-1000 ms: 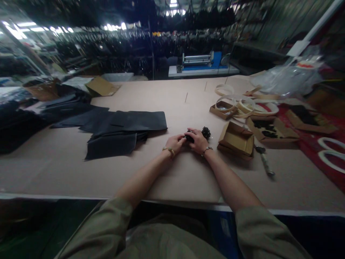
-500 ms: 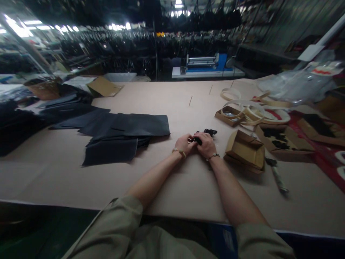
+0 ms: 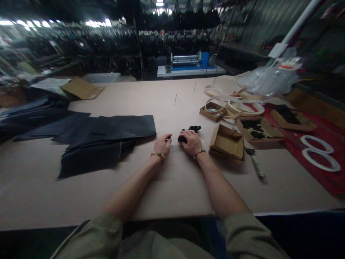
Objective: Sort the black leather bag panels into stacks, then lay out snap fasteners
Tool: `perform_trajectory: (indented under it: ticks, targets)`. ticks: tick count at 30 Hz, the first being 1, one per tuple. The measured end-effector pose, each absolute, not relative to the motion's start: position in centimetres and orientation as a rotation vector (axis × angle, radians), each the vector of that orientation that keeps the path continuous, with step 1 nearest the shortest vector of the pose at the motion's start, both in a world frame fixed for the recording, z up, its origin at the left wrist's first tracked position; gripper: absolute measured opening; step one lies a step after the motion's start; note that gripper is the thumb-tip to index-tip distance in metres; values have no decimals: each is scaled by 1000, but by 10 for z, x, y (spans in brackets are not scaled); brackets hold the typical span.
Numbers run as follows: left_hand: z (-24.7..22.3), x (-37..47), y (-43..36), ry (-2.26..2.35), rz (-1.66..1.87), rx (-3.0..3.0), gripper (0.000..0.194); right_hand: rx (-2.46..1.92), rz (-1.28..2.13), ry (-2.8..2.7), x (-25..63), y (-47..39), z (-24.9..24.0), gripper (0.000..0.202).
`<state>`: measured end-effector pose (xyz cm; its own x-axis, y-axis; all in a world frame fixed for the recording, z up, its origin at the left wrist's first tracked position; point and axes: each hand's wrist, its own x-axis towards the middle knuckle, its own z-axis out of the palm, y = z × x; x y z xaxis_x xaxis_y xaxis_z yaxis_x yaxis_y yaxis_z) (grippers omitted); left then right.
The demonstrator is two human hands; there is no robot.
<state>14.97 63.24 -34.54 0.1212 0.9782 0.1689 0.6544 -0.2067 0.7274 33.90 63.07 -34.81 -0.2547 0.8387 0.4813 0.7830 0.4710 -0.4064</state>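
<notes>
My right hand [image 3: 191, 142] is closed over small black pieces [image 3: 182, 139] just above the tabletop. Beyond its knuckles lie more small black pieces [image 3: 194, 128]. To its left, my left hand [image 3: 162, 144] is apart from it, with thumb and fingers curled towards each other around something small and dark that I cannot make out. Dark flat panels [image 3: 126, 126] lie overlapping on the table to the left of my left hand. An open cardboard box [image 3: 228, 142] stands to the right of my right hand.
On the pale table [image 3: 172, 187], a cardboard tray of black pieces [image 3: 258, 131], cream strip coils [image 3: 234, 108] and a tool [image 3: 255, 162] lie right. White rings [image 3: 320, 153] rest on red material. A folded cardboard piece [image 3: 82, 89] is at the back left.
My hands have come apart: my left hand has drawn away to the left, while my right hand keeps the black pieces. The whole view has shifted, moving the table's items leftwards in the picture.
</notes>
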Motion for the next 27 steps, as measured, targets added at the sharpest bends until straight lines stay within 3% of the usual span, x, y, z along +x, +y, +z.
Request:
perform_trajectory:
  ticks: [4, 8, 14, 21, 27]
  targets:
    - [-333, 150, 671, 1692, 551, 2072, 39, -1315, 140, -2022, 338, 624, -347, 27]
    - [-319, 177, 727, 1631, 277, 2185, 27, -1307, 275, -1954, 339, 615, -343, 28]
    - [-313, 240, 796, 1471, 382, 2220, 31, -1209, 488, -1895, 344, 607, -338, 22]
    - [-321, 319, 824, 1125, 332, 2284, 31, -1190, 631, -1851, 345, 605, -336, 22]
    - [-325, 319, 824, 1014, 279, 2284, 43, -1231, 749, -1686, 343, 602, -337, 20]
